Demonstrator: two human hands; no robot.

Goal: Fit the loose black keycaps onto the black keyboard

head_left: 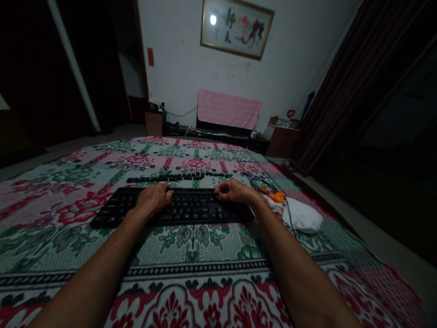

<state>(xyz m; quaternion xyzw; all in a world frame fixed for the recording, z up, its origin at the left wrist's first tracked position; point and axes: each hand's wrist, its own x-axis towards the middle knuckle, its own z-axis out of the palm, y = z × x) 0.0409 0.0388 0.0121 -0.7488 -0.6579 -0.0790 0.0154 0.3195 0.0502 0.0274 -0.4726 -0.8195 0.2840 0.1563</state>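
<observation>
A black keyboard [191,207] lies on a flowered bed cover [191,246]. My left hand [153,198] rests on its left half, fingers curled down onto the keys. My right hand [234,190] sits at the keyboard's upper right, fingers bent and pressed close together at the top key rows. What, if anything, either hand pinches is too small to see. Just beyond the keyboard, a row of loose black keycaps [177,176] lies on the cover.
A white cloth [302,216] with an orange tool [277,197] and a dark cable [262,184] lies right of the keyboard. A pink-draped cabinet [228,109], boxes and dark curtains stand beyond the bed. The bed's right edge drops to the floor.
</observation>
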